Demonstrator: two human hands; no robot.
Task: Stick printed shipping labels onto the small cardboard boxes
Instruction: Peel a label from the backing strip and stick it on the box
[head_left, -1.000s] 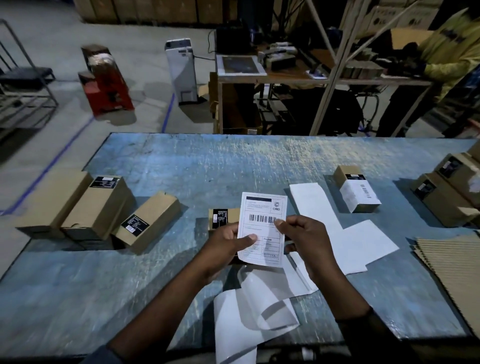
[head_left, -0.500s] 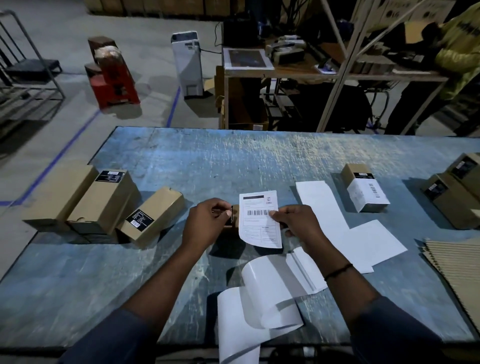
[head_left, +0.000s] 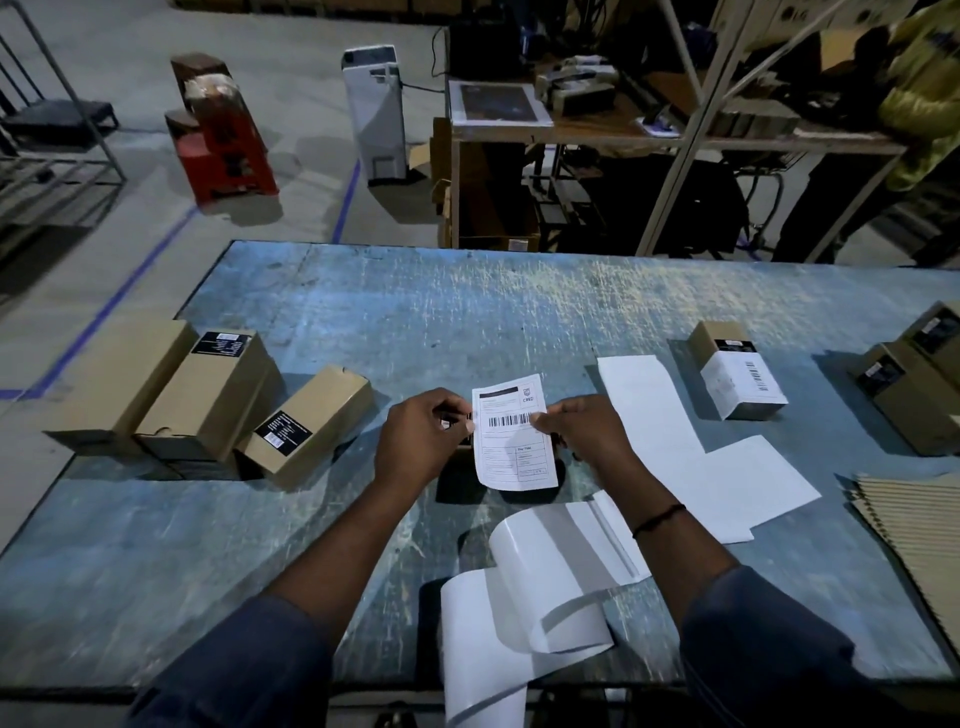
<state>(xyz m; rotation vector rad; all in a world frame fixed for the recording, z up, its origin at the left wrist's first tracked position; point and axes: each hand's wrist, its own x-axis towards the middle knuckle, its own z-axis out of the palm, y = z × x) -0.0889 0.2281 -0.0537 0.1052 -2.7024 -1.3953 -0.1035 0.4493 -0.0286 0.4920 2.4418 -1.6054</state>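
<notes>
We are holding a white shipping label (head_left: 514, 436) over the middle of the worn blue surface (head_left: 363, 322), its long axis running away from us with a slight tilt, the black header bar and barcode at the far end and the printed table toward us. It is hanging fairly flat, its near edge curling a little. Our left hand (head_left: 423, 441) is pinching the label's left edge in a thumb-and-finger grip, and our right hand (head_left: 582, 431) is pinching the right edge beside the barcode. A small cardboard box (head_left: 460, 457) is sitting just under the label, mostly hidden by it and our left hand, so we cannot tell whether the label is touching it.

Three brown boxes (head_left: 208, 400) with black stickers are lying on their sides at the left, long axes angled away. A labelled box (head_left: 737, 376) is resting well to the right. Peeled backing paper (head_left: 545, 587) is curling near us, and flat white sheets (head_left: 727, 467) are lying at our right.
</notes>
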